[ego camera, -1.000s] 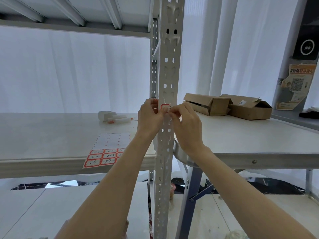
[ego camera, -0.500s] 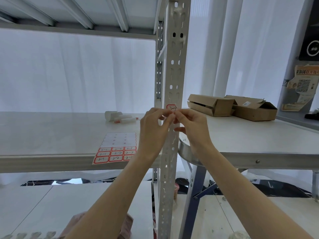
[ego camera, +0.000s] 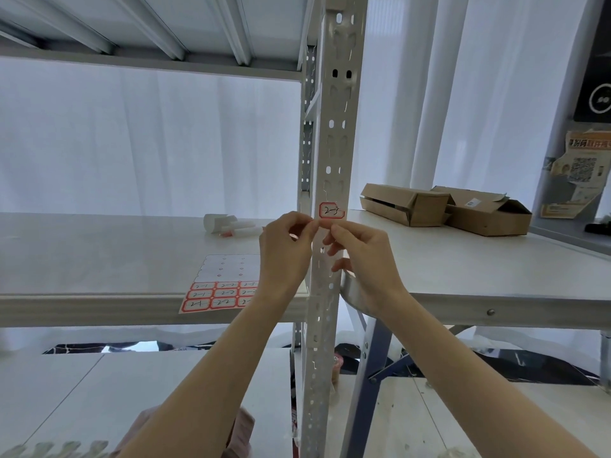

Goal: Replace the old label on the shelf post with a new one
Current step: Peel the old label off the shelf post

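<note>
Red-bordered white paper, the label point(ego camera: 331, 210) marked "2-3" sits flat on the front face of the pale grey metal shelf post point(ego camera: 337, 133), just above both hands. The left hand point(ego camera: 284, 252) has thumb and forefinger tips pressed together at the post's left edge, and the right hand point(ego camera: 363, 259) curls its fingers against the post just below the label. It cannot be told whether either pinches anything. The step in hand looks like seating the sticker. Doing it well probably means rubbing from the middle outward so the corners bond, keeping it square to the post and off the punched slots, where thin paper would sag or tear. The post is smooth painted steel, perforated in rows. The glossy sheet of matching labels point(ego camera: 224, 285) lies on the matte white shelf point(ego camera: 99, 252) to the left, its lower rows still full.
</note>
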